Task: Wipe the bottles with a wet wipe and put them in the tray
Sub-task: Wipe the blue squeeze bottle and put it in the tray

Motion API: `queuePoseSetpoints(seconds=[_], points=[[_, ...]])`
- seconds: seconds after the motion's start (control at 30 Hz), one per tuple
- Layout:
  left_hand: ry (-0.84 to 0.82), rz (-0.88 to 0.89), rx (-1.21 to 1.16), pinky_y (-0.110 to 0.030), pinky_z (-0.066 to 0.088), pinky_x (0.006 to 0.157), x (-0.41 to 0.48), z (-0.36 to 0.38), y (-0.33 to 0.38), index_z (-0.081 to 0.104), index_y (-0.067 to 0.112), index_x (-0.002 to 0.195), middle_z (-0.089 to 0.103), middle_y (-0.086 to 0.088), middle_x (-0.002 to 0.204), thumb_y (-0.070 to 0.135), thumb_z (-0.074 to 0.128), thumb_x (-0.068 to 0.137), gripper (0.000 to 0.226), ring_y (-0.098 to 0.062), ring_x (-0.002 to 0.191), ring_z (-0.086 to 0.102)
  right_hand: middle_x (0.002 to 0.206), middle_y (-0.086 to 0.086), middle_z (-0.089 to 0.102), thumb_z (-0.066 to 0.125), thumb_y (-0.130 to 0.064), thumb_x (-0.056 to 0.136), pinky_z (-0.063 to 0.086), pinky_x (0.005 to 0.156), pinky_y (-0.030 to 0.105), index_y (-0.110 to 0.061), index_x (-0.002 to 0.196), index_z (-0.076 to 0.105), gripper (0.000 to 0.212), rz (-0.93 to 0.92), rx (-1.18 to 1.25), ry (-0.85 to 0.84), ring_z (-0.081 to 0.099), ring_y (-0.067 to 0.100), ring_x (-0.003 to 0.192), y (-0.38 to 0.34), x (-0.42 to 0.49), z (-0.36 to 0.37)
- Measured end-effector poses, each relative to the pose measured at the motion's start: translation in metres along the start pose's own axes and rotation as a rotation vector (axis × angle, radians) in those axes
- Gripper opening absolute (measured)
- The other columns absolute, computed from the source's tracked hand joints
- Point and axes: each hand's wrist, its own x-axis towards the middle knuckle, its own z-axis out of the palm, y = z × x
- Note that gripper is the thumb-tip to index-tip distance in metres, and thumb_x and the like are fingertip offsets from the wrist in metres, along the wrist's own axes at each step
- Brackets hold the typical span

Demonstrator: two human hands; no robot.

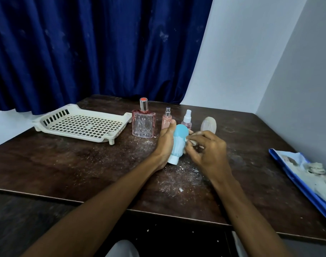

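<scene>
The left hand [164, 143] is curled round a light blue bottle [179, 140], gripping it from the left side with the thumb tip showing over its rounded far end. The bottle is held just above the tabletop [84, 164], tilted so that its white cap points back toward the person. The right hand [208, 151] pinches a crumpled white wet wipe [194, 140] between its curled fingers and presses it against the right side of the bottle

Just behind the hands stands a row of other bottles, all upright on the tabletop – a square clear perfume bottle [143, 125] with a silver cap, a small pink spray bottle [166, 119], a small spray bottle with a white nozzle [187, 118] and an oval whitish bottle [208, 124]. To the left of the row, just beside the perfume bottle, lies the cream slotted tray [52, 112]; none of the bottles is in it. White crumbs and dust speckle the dark wood around the hands. At the right edge of the tabletop, well apart from the bottles, lies a blue wipes packet [280, 160] with used-looking wipes on it. A dark blue curtain [84, 52] hangs behind the tabletop
</scene>
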Motion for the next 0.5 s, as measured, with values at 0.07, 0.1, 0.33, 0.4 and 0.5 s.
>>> queuePoseSetpoints(seconds=[0.07, 0.1, 0.33, 0.4, 0.5], points=[[0.001, 0.002, 0.003, -0.021, 0.048, 0.046, -0.0011, -0.0005, 0.0015, 0.067, 0.015, 0.084, 0.070, 0.003, 0.062, 0.040, 0.032, 0.107, 0.048, -0.010, 0.052, 0.061, 0.091, 0.007, 0.071, 0.080, -0.004, 0.075, 0.050, 0.082, 0.008, -0.005, 0.091, 0.078, 0.017, -0.024, 0.013, 0.005, 0.067, 0.009, 0.081, -0.0009, -0.0006, 0.0001], [-0.002, 0.000, 0.005, -0.020, 0.048, 0.046, -0.0018, -0.0010, 0.0021, 0.067, 0.015, 0.083, 0.070, 0.004, 0.061, 0.040, 0.032, 0.107, 0.049, -0.010, 0.052, 0.062, 0.090, 0.008, 0.072, 0.080, -0.003, 0.074, 0.048, 0.082, 0.005, -0.005, 0.090, 0.078, 0.017, -0.029, 0.018, 0.012, 0.067, 0.009, 0.080, -0.0006, -0.0009, 0.0000], [-0.013, -0.023, 0.014, -0.020, 0.049, 0.047, 0.0016, -0.0038, -0.0030, 0.067, 0.015, 0.085, 0.069, 0.003, 0.063, 0.046, 0.031, 0.106, 0.052, -0.012, 0.054, 0.061, 0.090, 0.007, 0.072, 0.080, -0.006, 0.075, 0.047, 0.079, 0.003, -0.005, 0.091, 0.078, 0.016, -0.017, 0.035, 0.024, 0.065, 0.008, 0.078, -0.0015, 0.0003, 0.0006], [-0.058, -0.031, -0.019, -0.020, 0.051, 0.050, 0.0023, -0.0049, -0.0032, 0.069, 0.012, 0.088, 0.072, 0.001, 0.068, 0.046, 0.028, 0.106, 0.056, -0.011, 0.057, 0.064, 0.089, 0.006, 0.072, 0.080, -0.006, 0.074, 0.049, 0.078, 0.004, -0.006, 0.090, 0.078, 0.016, -0.046, 0.027, 0.007, 0.066, 0.009, 0.077, -0.0012, -0.0005, 0.0013], [-0.061, -0.042, -0.019, -0.023, 0.048, 0.049, 0.0022, -0.0043, -0.0037, 0.069, 0.015, 0.083, 0.070, 0.002, 0.065, 0.047, 0.029, 0.105, 0.056, -0.011, 0.054, 0.062, 0.087, 0.007, 0.072, 0.079, -0.004, 0.073, 0.046, 0.078, 0.003, -0.004, 0.089, 0.078, 0.016, -0.015, 0.025, 0.030, 0.067, 0.010, 0.076, 0.0020, -0.0003, 0.0008]])
